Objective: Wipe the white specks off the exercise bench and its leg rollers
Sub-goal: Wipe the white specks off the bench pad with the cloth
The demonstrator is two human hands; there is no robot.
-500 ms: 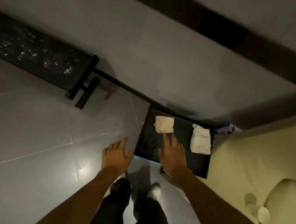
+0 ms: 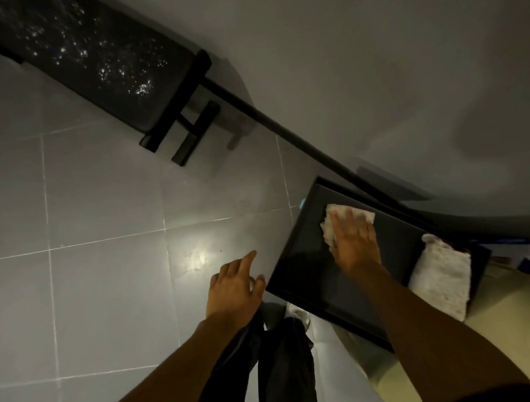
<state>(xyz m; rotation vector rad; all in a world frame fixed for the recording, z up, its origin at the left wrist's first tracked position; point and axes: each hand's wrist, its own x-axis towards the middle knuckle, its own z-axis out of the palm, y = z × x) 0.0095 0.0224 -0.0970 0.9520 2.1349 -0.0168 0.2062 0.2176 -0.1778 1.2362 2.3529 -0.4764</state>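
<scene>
The black exercise bench (image 2: 75, 54) runs across the upper left, its pad dotted with white specks; black frame bars stick out at its near end. A dark tray (image 2: 303, 260) sits at the right. On it lie a small pale cloth (image 2: 347, 216) and a larger white cloth (image 2: 442, 277). My right hand (image 2: 353, 242) lies flat on the small cloth, fingers extended. My left hand (image 2: 234, 287) hovers over the floor left of the tray with fingers loose and the index finger stretched out, holding nothing. The leg rollers are out of sight.
Grey floor tiles (image 2: 104, 209) with a bright light reflection fill the left. A dark skirting strip (image 2: 284, 129) runs diagonally along the pale wall. A cream-coloured cushioned seat (image 2: 510, 341) is at the lower right. My dark trousers and shoes show at the bottom centre.
My right hand moved forward across the tray onto the small cloth. My left hand stayed beside the tray's left edge. The camera shifted closer to the bench.
</scene>
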